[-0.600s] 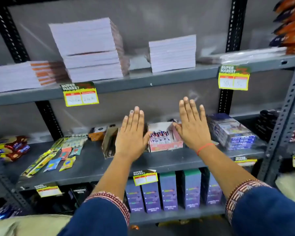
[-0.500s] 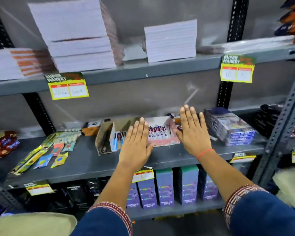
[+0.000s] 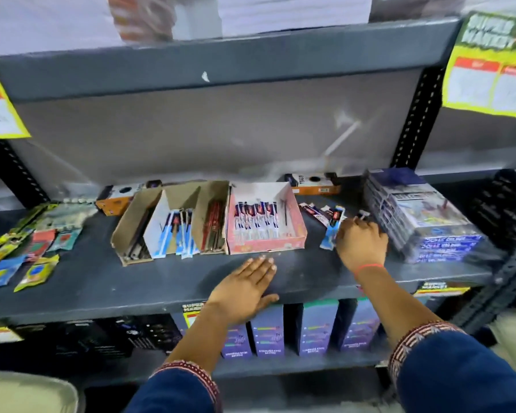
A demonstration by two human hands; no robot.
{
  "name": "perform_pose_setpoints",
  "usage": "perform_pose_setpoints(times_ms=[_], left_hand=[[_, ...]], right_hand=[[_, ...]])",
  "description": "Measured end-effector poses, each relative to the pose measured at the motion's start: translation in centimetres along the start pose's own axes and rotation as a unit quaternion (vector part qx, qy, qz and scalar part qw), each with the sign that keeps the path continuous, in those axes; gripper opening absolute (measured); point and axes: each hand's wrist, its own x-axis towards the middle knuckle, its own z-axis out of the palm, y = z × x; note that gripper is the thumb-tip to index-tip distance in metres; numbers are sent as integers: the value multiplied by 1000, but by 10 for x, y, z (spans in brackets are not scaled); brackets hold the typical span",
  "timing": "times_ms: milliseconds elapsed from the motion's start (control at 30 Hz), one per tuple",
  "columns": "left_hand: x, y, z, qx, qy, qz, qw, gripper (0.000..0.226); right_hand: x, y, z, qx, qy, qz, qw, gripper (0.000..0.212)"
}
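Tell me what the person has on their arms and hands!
The left sleeve and right sleeve are dark blue, with red-and-white patterned cuffs. A thin orange-red band circles the right wrist. The left hand and right hand wear no gloves.

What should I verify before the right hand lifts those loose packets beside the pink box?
1. Right hand on the loose packets: fingers curl over them, grip hidden. Cannot tell.
2. Left hand flat on the shelf front, holding nothing. Ok.
3. Pink box open on top, with room at its right end. Ok.
4. Packets gathered in one bundle: they lie scattered and crossed. Not ok.
5. Gap between the right hand and the wrapped stack: too blurred. Cannot tell.
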Motion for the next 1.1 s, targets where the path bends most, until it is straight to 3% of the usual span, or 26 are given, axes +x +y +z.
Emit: perform_pose_setpoints(times_ms=[100, 233, 400, 567, 733, 900, 1100], left_hand=[[1, -6, 13, -62, -1, -29, 998, 102], [2, -7, 17, -89, 9, -59, 994, 76], [-2, -7, 13, -93, 7, -65, 993, 70], [-3, -6, 7, -91, -7, -75, 993, 72], [-3, -6, 8, -131, 31, -45, 990, 93], [-3, -8, 12, -129, 43, -44, 990, 91], [-3, -6, 9, -149, 34, -45, 987, 91]], right_hand=[[15, 5, 3, 76, -37, 65, 994, 33], [30, 0, 10, 154, -73, 100, 980, 44], [35, -9, 11, 197, -143, 140, 960, 42], [40, -6, 10, 266, -148, 196, 932, 39], [42, -8, 13, 221, -151, 200, 942, 40], [44, -6, 11, 254, -148, 198, 935, 49], [42, -3, 7, 386, -103, 256, 880, 56]])
